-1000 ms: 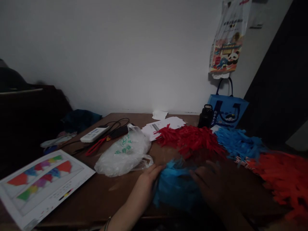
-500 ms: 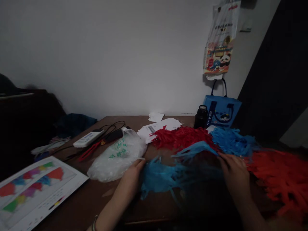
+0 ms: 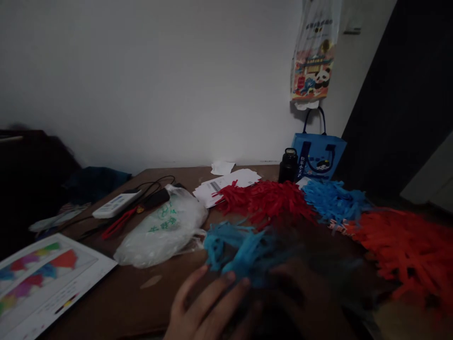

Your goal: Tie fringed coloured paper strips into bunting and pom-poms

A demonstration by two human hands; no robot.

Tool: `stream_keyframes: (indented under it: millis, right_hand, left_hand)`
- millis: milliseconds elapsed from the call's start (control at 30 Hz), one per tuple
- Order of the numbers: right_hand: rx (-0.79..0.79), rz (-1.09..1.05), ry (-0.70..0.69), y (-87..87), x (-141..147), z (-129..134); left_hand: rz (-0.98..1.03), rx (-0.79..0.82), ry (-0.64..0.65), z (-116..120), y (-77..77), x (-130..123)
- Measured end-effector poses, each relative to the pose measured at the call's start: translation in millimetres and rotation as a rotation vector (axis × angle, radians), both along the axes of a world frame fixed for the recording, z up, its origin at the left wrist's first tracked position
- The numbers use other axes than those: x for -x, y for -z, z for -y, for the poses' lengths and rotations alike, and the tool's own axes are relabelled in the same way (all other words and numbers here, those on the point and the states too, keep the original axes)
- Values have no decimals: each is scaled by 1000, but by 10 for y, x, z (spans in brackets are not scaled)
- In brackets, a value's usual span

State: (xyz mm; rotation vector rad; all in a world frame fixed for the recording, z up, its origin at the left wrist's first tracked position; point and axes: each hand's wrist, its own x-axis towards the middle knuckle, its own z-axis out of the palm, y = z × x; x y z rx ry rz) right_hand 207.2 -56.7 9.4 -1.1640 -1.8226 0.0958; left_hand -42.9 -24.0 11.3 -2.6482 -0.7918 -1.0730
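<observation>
A loose heap of light-blue fringed strips (image 3: pixel 244 248) lies on the brown table, close in front of me. My left hand (image 3: pixel 210 307) is at its near edge, fingers spread and slightly bent, the tips touching or just short of the strips. On the heap's right side, my right hand (image 3: pixel 306 293) is dark and smeared by motion. Its fingers are near the strips, but whether they grip any does not show. Behind the heap lies a pile of red fringed strips (image 3: pixel 267 200).
Orange strips (image 3: pixel 406 245) and darker blue strips (image 3: pixel 334 200) lie to the right. A plastic bag (image 3: pixel 166 231), a white power strip (image 3: pixel 116 204) and a printed sheet (image 3: pixel 71 288) are left. Papers (image 3: pixel 228 183), a black bottle (image 3: pixel 288 166) and a blue tote bag (image 3: pixel 320 156) stand behind.
Both hands have come closer together and nearer to me. The light-blue strips between them have gathered into a more compact heap on the table. The view has shifted slightly right.
</observation>
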Motion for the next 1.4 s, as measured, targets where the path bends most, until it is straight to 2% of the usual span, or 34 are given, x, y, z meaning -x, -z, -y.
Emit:
stream_keyframes:
  millis: [100,133,200,233,300,400,467,533,800,1000,1200,1267,1400]
  right_hand:
    - [479,-282,-225,-24,211,25]
    - [587,-340,-248,-36,236,36]
    - [662,-378,-258,-50,237,55]
    - [631,-355,-266,-46,224,58]
    - [465,-254,-295,-11,191,50]
    - [236,-57,-318,77,167,10]
    - [188,44,-312,115,177,-16]
    - [158,96,-301,123,205,-31]
    - [-110,190,-201,98,348,-37]
    - [-265,317,-161,78,403,-74]
    - [-401,316,-12,84,454,-80]
    - [-459,312,26,95,481,-84]
    - [-547,321,114,91,550,-109]
  left_hand:
    - [-66,15,200,45,68,-97]
    - [-90,39,249,35,56,-103]
    - [-127,131,263,27,-24,-82]
    - [-131,178,242,35,-79,-64]
    - [-99,257,174,59,-180,-32]
    - [4,323,142,57,-230,-13]
    - [42,352,124,27,-202,-16]
    - [46,312,114,0,-157,-28]
    - [-120,117,121,7,-43,-101]
    - [-154,209,128,47,-27,-141]
    - [13,225,14,46,89,-185]
    - [84,303,53,37,112,-206]
    - [254,666,192,2,111,-271]
